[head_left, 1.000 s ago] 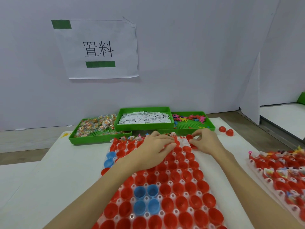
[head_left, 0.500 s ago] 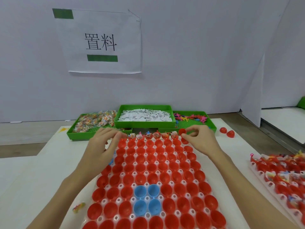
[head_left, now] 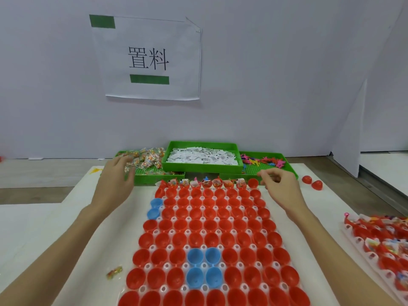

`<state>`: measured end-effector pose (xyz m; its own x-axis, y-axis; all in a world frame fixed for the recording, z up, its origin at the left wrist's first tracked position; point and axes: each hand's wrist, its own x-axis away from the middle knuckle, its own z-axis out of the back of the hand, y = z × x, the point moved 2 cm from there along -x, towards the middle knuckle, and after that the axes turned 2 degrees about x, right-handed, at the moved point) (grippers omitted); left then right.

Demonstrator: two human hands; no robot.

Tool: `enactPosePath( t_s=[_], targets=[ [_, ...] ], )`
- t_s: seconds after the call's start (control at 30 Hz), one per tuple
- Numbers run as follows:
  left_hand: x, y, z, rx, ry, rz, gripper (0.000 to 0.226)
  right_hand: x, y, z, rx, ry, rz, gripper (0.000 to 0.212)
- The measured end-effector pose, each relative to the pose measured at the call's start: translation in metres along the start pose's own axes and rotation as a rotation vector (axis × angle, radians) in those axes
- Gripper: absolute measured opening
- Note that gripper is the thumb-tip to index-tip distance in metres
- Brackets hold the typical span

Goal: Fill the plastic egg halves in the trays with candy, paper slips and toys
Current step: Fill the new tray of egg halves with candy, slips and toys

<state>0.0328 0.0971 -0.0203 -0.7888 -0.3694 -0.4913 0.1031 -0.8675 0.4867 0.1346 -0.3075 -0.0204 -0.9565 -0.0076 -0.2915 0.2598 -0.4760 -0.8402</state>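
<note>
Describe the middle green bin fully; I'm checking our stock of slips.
The middle green bin is a shallow rectangular tray of glossy bright green plastic with upright walls. It sits raised, its ends resting on the two lower green bins beside it, at the table's far edge near the wall. A loose heap of small white paper slips with black print covers its floor. Neither hand touches it.
</note>
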Motion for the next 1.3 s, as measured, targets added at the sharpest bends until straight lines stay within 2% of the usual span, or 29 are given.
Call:
enactPosePath(
  t_s=[0.1,0.2,0.37,0.63,0.77,0.97,1.07,1.17,1.3],
  targets=[
    [-0.026,-0.006,-0.008,-0.151,-0.237,-0.131,0.038,0.005,-0.003,-0.005,-0.023,-0.018,0.035,0.013],
    [-0.041,-0.003,-0.014,-0.227,-0.458,-0.174,0.039,0.009,-0.006,-0.008,-0.058,-0.036,0.066,0.013],
    [-0.047,0.007,-0.017,-0.182,-0.519,-0.268,0.039,0.01,-0.01,-0.006,-0.081,-0.038,0.107,0.016],
    [-0.043,0.02,-0.007,-0.039,-0.389,-0.264,0.007,0.011,-0.009,-0.004,-0.115,-0.051,0.11,0.017],
    [-0.044,0.025,-0.01,0.005,-0.331,-0.164,0.011,0.012,-0.008,-0.004,-0.117,-0.055,0.092,0.018],
    [-0.026,0.025,0.001,0.053,0.057,-0.111,0.02,0.014,-0.008,-0.004,-0.111,-0.058,0.079,0.019],
    [-0.001,0.033,0.007,0.278,0.178,-0.027,0.014,0.015,-0.01,-0.003,-0.081,-0.051,0.093,0.018],
    [0.034,0.05,0.011,0.479,0.162,0.026,0.004,0.017,-0.018,-0.004,-0.013,-0.035,0.146,0.019],
    [0.077,0.068,0.015,0.621,0.092,0.007,0.008,0.015,-0.041,-0.012,0.121,-0.037,0.277,0.02]
  ],
)
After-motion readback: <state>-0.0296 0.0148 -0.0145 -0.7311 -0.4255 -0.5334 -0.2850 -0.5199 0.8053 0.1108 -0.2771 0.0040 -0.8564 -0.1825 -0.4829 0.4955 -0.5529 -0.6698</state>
